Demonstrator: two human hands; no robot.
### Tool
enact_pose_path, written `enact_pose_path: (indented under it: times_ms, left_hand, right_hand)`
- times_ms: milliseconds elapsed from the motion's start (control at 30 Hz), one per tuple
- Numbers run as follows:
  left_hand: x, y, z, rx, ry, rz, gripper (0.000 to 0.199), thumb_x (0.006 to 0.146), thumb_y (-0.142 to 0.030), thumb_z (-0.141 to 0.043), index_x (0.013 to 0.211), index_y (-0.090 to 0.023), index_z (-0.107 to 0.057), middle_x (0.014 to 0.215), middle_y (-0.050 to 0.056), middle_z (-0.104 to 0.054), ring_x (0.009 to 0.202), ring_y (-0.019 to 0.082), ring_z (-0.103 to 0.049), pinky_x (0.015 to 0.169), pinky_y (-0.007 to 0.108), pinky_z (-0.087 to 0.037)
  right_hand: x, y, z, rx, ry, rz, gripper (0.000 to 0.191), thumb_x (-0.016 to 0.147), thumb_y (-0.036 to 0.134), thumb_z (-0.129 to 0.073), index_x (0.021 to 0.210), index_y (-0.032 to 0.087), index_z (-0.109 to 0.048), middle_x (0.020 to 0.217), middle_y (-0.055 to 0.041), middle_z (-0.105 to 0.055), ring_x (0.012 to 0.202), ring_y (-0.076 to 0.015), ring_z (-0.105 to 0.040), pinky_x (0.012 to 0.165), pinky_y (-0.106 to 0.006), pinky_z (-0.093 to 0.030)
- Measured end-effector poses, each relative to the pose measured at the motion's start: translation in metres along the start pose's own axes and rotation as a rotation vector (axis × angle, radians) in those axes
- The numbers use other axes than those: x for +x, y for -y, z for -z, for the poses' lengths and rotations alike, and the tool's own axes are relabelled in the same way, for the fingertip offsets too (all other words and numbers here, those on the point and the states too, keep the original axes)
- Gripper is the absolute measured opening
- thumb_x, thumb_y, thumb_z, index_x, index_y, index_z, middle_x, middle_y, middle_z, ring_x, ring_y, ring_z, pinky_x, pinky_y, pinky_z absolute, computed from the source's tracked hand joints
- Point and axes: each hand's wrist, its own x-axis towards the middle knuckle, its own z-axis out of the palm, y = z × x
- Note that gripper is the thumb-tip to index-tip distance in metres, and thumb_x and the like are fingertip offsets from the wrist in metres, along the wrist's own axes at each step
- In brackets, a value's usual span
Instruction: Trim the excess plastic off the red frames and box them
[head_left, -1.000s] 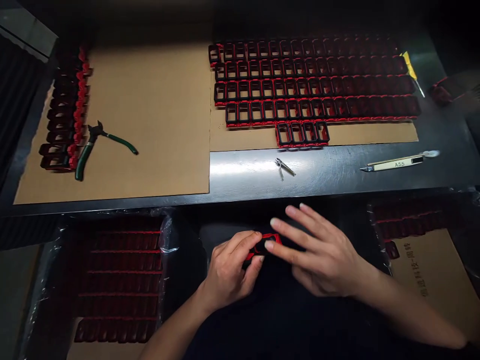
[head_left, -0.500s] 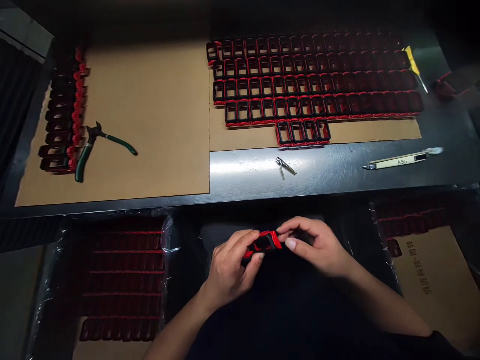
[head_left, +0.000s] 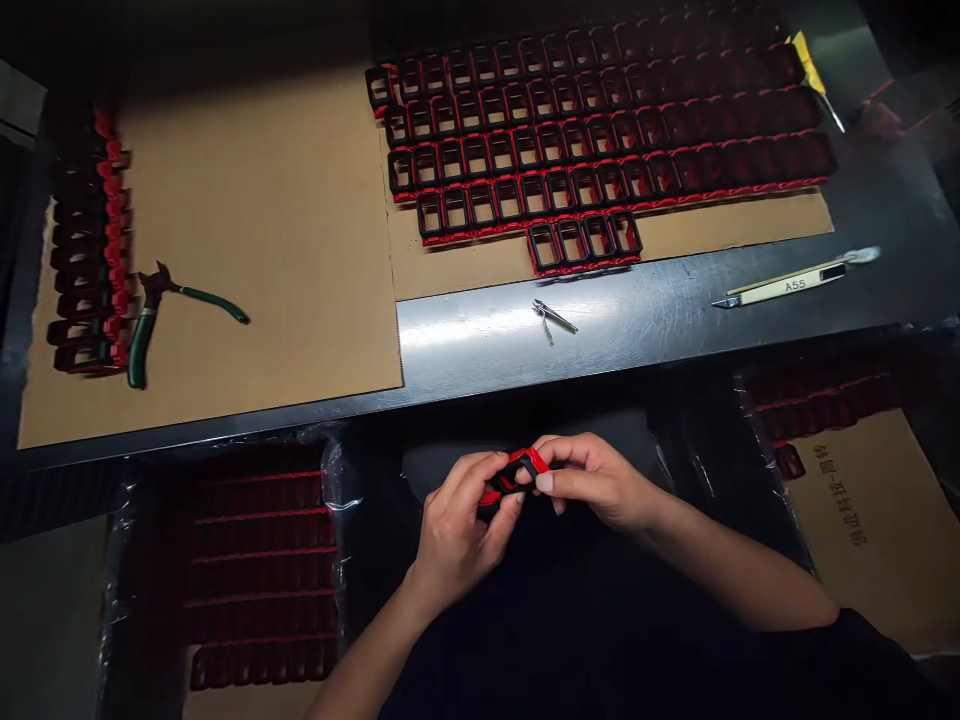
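A red and black frame part [head_left: 512,475] is held up over my lap, below the bench's front edge. My left hand [head_left: 466,515] grips its left end between thumb and fingers. My right hand [head_left: 592,478] pinches the right end, its thumb on the red edge and a fingertip showing inside the opening. Beyond the hands, on the bench, stand several rows of like red and black frames [head_left: 501,152], with a short row [head_left: 571,243] in front of them.
Green-handled pliers [head_left: 142,345] and a column of frames [head_left: 81,280] lie on cardboard [head_left: 300,250] at left. Nail clippers [head_left: 556,317], a cutter marked A55 [head_left: 787,288] and a yellow-handled tool [head_left: 810,70] lie on the bench. Plastic-lined boxes of frames [head_left: 262,590] flank my lap.
My right hand has moved left onto the frame's right end, where before its fingers were at the edge. The whole view has shifted and tilted, so the bench items appear further left.
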Motion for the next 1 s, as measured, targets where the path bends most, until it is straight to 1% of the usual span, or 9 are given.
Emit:
enact_pose_path:
  times_ms: [267, 400, 467, 533, 600, 667, 767, 900, 1000]
  left_hand:
    - [0.002, -0.002, 0.000, 0.014, -0.020, -0.009, 0.029, 0.088, -0.023, -0.067, 0.116, -0.018, -0.060, 0.093, 0.007, -0.071, 0.079, 0.017, -0.072, 0.066, 0.024, -0.062]
    - [0.002, -0.001, -0.002, 0.061, -0.033, -0.017, 0.029, 0.087, -0.022, -0.066, 0.115, -0.020, -0.061, 0.093, 0.005, -0.072, 0.078, 0.016, -0.073, 0.067, 0.025, -0.063]
    - [0.002, -0.002, -0.002, 0.080, -0.029, -0.049, 0.028, 0.086, -0.021, -0.065, 0.114, -0.021, -0.061, 0.092, 0.005, -0.073, 0.075, 0.016, -0.073, 0.066, 0.025, -0.063]
    - [0.002, -0.002, -0.001, 0.077, -0.017, -0.081, 0.027, 0.085, -0.019, -0.064, 0.112, -0.021, -0.061, 0.091, 0.004, -0.073, 0.073, 0.015, -0.072, 0.065, 0.024, -0.063]
    - [0.002, -0.002, -0.001, 0.054, -0.011, -0.085, 0.026, 0.084, -0.018, -0.065, 0.110, -0.020, -0.062, 0.090, 0.004, -0.073, 0.072, 0.015, -0.072, 0.063, 0.023, -0.062]
    - [0.002, -0.002, -0.001, 0.002, -0.015, -0.064, 0.027, 0.084, -0.018, -0.067, 0.110, -0.019, -0.062, 0.091, 0.005, -0.073, 0.074, 0.015, -0.072, 0.064, 0.023, -0.062]
    - [0.002, -0.002, -0.003, -0.126, 0.004, -0.009, 0.027, 0.084, -0.018, -0.068, 0.111, -0.019, -0.063, 0.094, 0.006, -0.074, 0.080, 0.016, -0.073, 0.069, 0.025, -0.063]
    - [0.003, -0.002, -0.007, -0.256, 0.012, 0.053, 0.028, 0.083, -0.015, -0.067, 0.110, -0.019, -0.064, 0.099, 0.007, -0.075, 0.085, 0.017, -0.074, 0.070, 0.025, -0.064]
    - [0.004, -0.003, -0.008, -0.287, 0.013, 0.097, 0.029, 0.082, -0.014, -0.067, 0.110, -0.018, -0.064, 0.102, 0.008, -0.075, 0.080, 0.015, -0.074, 0.067, 0.023, -0.063]
  right_hand:
    - [0.001, -0.005, 0.000, 0.154, -0.024, -0.134, 0.024, 0.073, 0.033, -0.079, 0.087, 0.015, -0.076, 0.081, -0.0030, -0.068, 0.068, -0.0117, -0.060, 0.053, -0.019, -0.047]
    - [0.000, -0.006, -0.001, -0.003, -0.086, -0.121, 0.029, 0.069, 0.039, -0.087, 0.080, 0.016, -0.073, 0.071, 0.0011, -0.066, 0.062, -0.0101, -0.056, 0.056, -0.021, -0.046]
    - [0.005, -0.007, 0.000, -0.168, -0.163, -0.107, 0.037, 0.074, 0.050, -0.082, 0.068, 0.015, -0.071, 0.060, 0.0017, -0.062, 0.054, -0.0092, -0.052, 0.055, -0.023, -0.043]
    - [0.014, -0.008, 0.004, -0.286, -0.243, -0.101, 0.058, 0.082, 0.067, -0.068, 0.055, 0.015, -0.067, 0.050, -0.0001, -0.059, 0.047, -0.0094, -0.050, 0.052, -0.024, -0.041]
    - [0.023, -0.007, 0.010, -0.281, -0.311, -0.102, 0.072, 0.081, 0.079, -0.057, 0.047, 0.016, -0.064, 0.046, -0.0031, -0.059, 0.044, -0.0106, -0.051, 0.050, -0.026, -0.042]
    - [0.027, -0.005, 0.016, -0.190, -0.346, -0.087, 0.072, 0.077, 0.081, -0.059, 0.047, 0.016, -0.064, 0.051, -0.0056, -0.065, 0.047, -0.0119, -0.055, 0.050, -0.026, -0.044]
    - [0.021, -0.003, 0.022, -0.075, -0.277, -0.038, 0.060, 0.079, 0.071, -0.067, 0.061, 0.015, -0.070, 0.067, -0.0071, -0.073, 0.057, -0.0137, -0.063, 0.057, -0.026, -0.050]
    - [0.002, -0.006, 0.024, -0.055, -0.056, 0.019, 0.034, 0.083, 0.050, -0.076, 0.087, 0.016, -0.074, 0.077, -0.0038, -0.073, 0.067, -0.0147, -0.065, 0.067, -0.028, -0.053]
    - [-0.005, -0.010, 0.022, -0.049, -0.008, 0.040, 0.031, 0.083, 0.047, -0.075, 0.095, 0.018, -0.072, 0.080, -0.0033, -0.071, 0.071, -0.0163, -0.065, 0.070, -0.031, -0.053]
